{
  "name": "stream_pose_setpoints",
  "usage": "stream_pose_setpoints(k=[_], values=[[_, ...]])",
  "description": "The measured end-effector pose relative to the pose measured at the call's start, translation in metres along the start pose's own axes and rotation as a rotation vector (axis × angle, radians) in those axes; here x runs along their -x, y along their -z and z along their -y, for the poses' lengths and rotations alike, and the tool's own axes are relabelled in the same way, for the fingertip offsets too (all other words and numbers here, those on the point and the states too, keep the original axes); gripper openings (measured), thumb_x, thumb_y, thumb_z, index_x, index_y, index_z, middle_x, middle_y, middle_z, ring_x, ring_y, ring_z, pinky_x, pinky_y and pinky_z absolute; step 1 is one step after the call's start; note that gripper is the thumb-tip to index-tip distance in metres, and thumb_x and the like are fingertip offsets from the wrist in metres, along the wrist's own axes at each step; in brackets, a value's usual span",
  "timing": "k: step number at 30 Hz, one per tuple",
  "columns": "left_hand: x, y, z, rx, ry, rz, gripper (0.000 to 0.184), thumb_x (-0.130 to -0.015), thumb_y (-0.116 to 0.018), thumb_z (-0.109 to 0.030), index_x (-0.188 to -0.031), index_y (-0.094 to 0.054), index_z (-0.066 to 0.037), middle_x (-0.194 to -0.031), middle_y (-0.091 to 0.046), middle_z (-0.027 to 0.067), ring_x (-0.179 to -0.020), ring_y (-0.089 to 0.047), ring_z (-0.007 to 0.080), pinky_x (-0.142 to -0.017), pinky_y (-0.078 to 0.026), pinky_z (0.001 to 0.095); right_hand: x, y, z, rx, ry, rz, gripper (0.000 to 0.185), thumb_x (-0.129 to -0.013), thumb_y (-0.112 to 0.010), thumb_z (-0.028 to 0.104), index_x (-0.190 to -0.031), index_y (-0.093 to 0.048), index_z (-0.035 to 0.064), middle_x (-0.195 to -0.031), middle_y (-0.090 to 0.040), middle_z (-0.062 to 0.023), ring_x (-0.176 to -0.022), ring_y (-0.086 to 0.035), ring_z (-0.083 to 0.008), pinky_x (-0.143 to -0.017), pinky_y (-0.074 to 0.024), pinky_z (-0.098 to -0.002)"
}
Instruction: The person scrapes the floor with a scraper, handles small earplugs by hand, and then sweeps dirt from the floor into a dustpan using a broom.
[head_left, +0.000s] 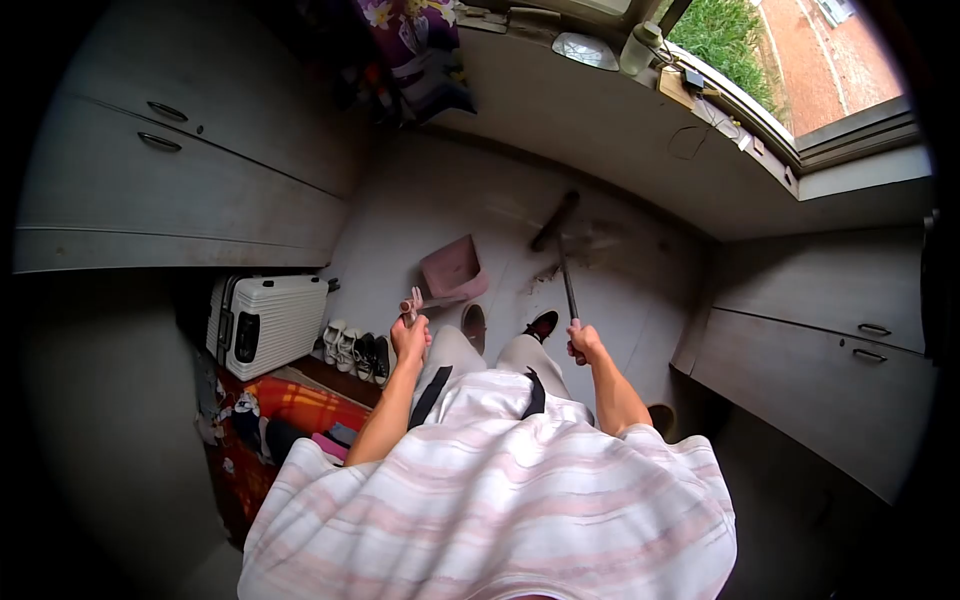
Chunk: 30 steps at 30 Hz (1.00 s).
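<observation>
My left hand [410,335] is closed around the handle of a pink dustpan [472,288]. The pan is low over the pale floor, its open side facing away from me; whether it touches the floor I cannot tell. My right hand [584,343] grips the stick of a broom [568,280]. Its dark head [555,221] lies out on the floor ahead of me, slightly blurred. Between the broom head and my feet is a small patch of dark debris [544,276].
A white suitcase [275,318] and several shoes [355,350] stand at the left, beside an orange patterned cloth [310,402]. Cabinets [810,340] line both sides. A mirror [585,51] and a bottle [640,48] sit on the window ledge. A purple floral cloth [410,45] hangs at the top.
</observation>
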<state>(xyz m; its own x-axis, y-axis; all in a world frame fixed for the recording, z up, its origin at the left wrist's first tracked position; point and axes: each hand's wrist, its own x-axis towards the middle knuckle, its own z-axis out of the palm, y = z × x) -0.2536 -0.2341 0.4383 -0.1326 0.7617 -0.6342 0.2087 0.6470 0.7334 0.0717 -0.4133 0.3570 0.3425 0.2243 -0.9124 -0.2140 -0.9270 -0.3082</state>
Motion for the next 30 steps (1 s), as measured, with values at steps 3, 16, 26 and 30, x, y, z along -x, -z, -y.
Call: stream_pose_setpoints(k=[3,16,26,30], values=[[-0.012,0.012,-0.001,0.065,-0.002,0.029,0.011,-0.075,-0.060,-0.011,-0.078,-0.055,-0.002,-0.058,-0.051,0.0032,-0.044,-0.050,0.0118,-0.041,-0.045,0.0260,0.039,-0.009,0.008,0.189,0.095,-0.096,0.039,-0.088,-0.054,0.030,-0.066,-0.053,-0.0023,-0.056,-0.055,-0.0100,-0.041,-0.052,-0.0215,-0.039,-0.0415,-0.0365],[-0.055,-0.001,-0.027,0.133,0.004,0.053,0.009,-0.075,-0.060,-0.009,-0.076,-0.052,-0.004,-0.058,-0.050,0.0024,-0.042,-0.049,0.0117,-0.037,-0.042,0.0251,0.141,0.072,0.011,0.591,0.408,-0.571,0.029,-0.082,-0.064,0.026,-0.096,-0.058,0.0020,-0.086,-0.063,-0.0274,-0.086,-0.060,-0.0449,-0.074,-0.0482,-0.0493],[-0.057,-0.030,-0.040,0.141,-0.016,0.048,0.009,-0.075,-0.060,-0.009,-0.076,-0.053,-0.003,-0.057,-0.051,0.0028,-0.042,-0.050,0.0117,-0.038,-0.043,0.0249,0.007,0.108,0.114,0.480,0.094,-0.471,0.039,-0.086,-0.061,0.035,-0.079,-0.063,-0.0028,-0.072,-0.064,-0.0154,-0.069,-0.066,-0.0282,-0.060,-0.0525,-0.0396],[-0.058,-0.021,-0.043,0.163,-0.014,0.048,0.009,-0.075,-0.060,-0.009,-0.076,-0.053,-0.004,-0.057,-0.051,0.0027,-0.042,-0.050,0.0117,-0.039,-0.044,0.0256,-0.003,0.098,0.109,0.527,-0.004,-0.405,0.037,-0.089,-0.056,0.034,-0.086,-0.064,-0.0016,-0.079,-0.066,-0.0145,-0.072,-0.067,-0.0261,-0.062,-0.0516,-0.0376]])
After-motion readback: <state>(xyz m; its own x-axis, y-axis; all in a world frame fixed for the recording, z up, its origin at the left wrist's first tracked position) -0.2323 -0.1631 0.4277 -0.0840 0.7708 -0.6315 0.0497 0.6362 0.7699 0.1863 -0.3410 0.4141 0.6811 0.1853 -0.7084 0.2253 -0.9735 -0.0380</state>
